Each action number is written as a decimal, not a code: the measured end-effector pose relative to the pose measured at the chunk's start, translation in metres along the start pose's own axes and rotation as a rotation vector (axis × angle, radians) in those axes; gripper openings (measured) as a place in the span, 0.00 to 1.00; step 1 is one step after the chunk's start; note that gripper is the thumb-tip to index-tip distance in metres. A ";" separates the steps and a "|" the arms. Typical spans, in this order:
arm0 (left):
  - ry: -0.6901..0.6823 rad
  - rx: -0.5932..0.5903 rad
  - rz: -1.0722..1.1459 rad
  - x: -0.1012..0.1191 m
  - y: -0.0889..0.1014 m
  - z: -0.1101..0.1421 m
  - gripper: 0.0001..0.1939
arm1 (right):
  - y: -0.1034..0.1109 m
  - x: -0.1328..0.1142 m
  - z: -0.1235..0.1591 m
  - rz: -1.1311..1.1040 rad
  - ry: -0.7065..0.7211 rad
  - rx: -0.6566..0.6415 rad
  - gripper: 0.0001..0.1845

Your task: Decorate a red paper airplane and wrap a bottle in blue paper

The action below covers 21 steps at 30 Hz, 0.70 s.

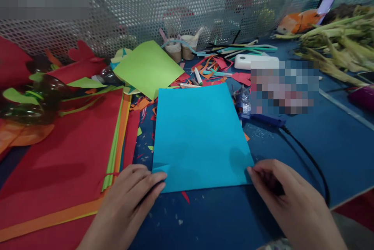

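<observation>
Fingers (159,177) of the left hand (124,199) are closed on the near left corner of a blue sheet (198,133), where a small flap folds over, while the right hand (295,203) pinches its near right corner between thumb and finger. Everything lies on a dark blue worktop (306,152), with a perforated metal screen (131,4) standing along its far edge. Red paper (64,152) spreads across the left side of the worktop, with green and orange strips (120,129) along its right border. Pale dry husks (336,35) are heaped toward the far right corner. The blue sheet itself rests centrally, near the worktop's near edge. Behind it, toward the far edge, sits a lime-green sheet (149,68). A blue corded tool (245,103) is just beside the blue sheet's right side; a white oblong object (257,61) lies farther back. Close to the screen stand two small cups (189,51), and in front of them are a white marker (198,76) and red and orange scraps (214,64)
</observation>
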<state>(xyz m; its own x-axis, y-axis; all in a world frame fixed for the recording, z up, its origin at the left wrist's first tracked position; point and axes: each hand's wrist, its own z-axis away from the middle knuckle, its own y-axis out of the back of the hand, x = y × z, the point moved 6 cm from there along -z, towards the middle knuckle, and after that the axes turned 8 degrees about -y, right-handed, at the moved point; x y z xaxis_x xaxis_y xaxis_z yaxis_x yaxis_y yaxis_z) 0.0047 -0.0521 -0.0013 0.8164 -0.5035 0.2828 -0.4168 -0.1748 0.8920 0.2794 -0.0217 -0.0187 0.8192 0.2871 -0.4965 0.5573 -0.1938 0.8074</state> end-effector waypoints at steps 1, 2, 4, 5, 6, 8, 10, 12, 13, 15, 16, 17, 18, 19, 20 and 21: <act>-0.010 -0.002 -0.010 -0.002 -0.001 0.002 0.14 | 0.000 -0.001 -0.001 0.007 -0.005 -0.004 0.10; -0.020 -0.009 -0.022 -0.005 -0.002 0.005 0.14 | 0.000 -0.001 -0.002 0.015 -0.010 -0.003 0.11; -0.054 -0.013 -0.044 -0.010 -0.007 0.011 0.15 | 0.001 -0.004 -0.004 0.032 -0.017 0.006 0.12; -0.060 -0.001 -0.057 -0.012 -0.009 0.015 0.15 | 0.002 -0.006 -0.005 0.040 -0.014 0.016 0.13; -0.051 0.017 -0.077 -0.014 -0.010 0.018 0.16 | 0.003 -0.008 -0.006 0.045 -0.008 0.029 0.14; -0.011 0.066 -0.151 -0.015 -0.009 0.023 0.14 | 0.003 -0.011 -0.007 0.049 0.003 0.040 0.15; -0.037 0.069 -0.220 -0.007 -0.008 0.026 0.16 | 0.003 -0.013 -0.007 0.046 0.012 0.035 0.15; -0.138 -0.016 -0.236 0.007 -0.011 0.028 0.25 | 0.001 -0.011 -0.006 0.041 0.022 0.024 0.15; -0.182 -0.069 -0.226 0.014 -0.014 0.028 0.29 | 0.001 -0.010 -0.005 0.035 0.026 0.025 0.15; -0.221 -0.159 -0.217 0.021 -0.018 0.030 0.34 | -0.001 -0.006 -0.003 0.019 0.032 0.020 0.14; -0.237 -0.188 -0.220 0.022 -0.020 0.030 0.35 | -0.002 -0.004 -0.002 0.011 0.033 0.016 0.14; -0.266 -0.203 -0.224 0.024 -0.022 0.030 0.34 | -0.003 -0.003 -0.001 0.003 0.031 0.011 0.13; -0.297 -0.199 -0.229 0.025 -0.023 0.029 0.34 | -0.003 -0.002 -0.001 -0.001 0.026 0.003 0.13; -0.329 -0.183 -0.234 0.026 -0.023 0.029 0.34 | -0.003 -0.002 -0.001 -0.002 0.025 0.002 0.12; -0.356 -0.161 -0.239 0.028 -0.022 0.027 0.33 | -0.003 -0.002 -0.002 -0.001 0.027 0.002 0.12; -0.368 -0.138 -0.245 0.030 -0.021 0.025 0.33 | -0.002 -0.003 -0.002 0.000 0.032 0.011 0.12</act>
<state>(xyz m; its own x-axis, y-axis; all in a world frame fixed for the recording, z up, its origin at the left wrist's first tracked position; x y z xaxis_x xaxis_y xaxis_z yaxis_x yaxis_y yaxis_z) 0.0274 -0.0848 -0.0205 0.6776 -0.7327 -0.0639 -0.1518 -0.2243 0.9626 0.2756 -0.0199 -0.0184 0.8145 0.3170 -0.4859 0.5590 -0.2044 0.8036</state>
